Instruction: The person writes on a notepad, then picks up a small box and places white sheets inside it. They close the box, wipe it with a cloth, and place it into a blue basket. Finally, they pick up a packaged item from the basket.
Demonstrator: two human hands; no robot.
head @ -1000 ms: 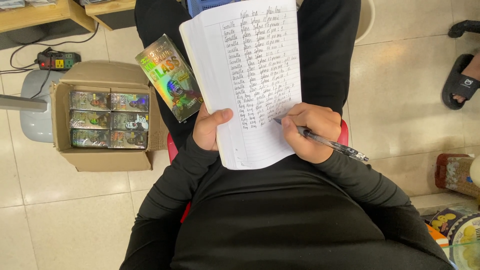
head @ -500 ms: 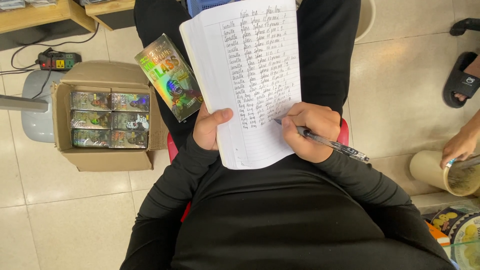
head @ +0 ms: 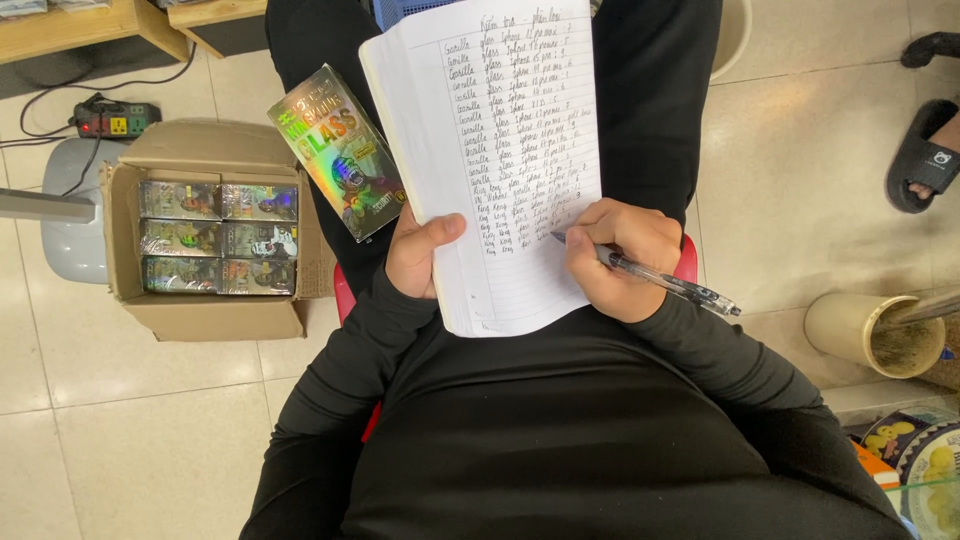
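Notebook (head: 500, 150), a tall sheaf of thin white ruled paper filled with handwriting in its upper two thirds, lies open on the lap of the seated person in black trousers and a black long-sleeved top. The right hand (head: 620, 258) is closed around a slim pen (head: 660, 282) with a clear barrel and dark clip end, its tip touching the page at the last written lines, near the notebook's right edge. The left hand (head: 415, 255) grips the notebook's left edge, thumb lying across the paper and fingers curled out of sight beneath; the same hand appears to hold a flat rectangular package (head: 340, 150) with a glossy, rainbow-shimmering face, which juts out tilted just left of the notebook. Further left of the notebook, on the pale tiled floor (head: 150, 430), stands an open brown cardboard box (head: 215, 320) with flaps spread, packed tightly with similar shiny packages in rows. Beyond the box, up and left of the notebook, a power strip (head: 115, 118) with dark cables lies by a wooden shelf edge. Right of the notebook, well apart, a cream cylindrical tube (head: 870, 335) lies on its side, and a black sandal (head: 925, 150) rests on the tiles. Bare tile lies open between the notebook and these things on both sides.
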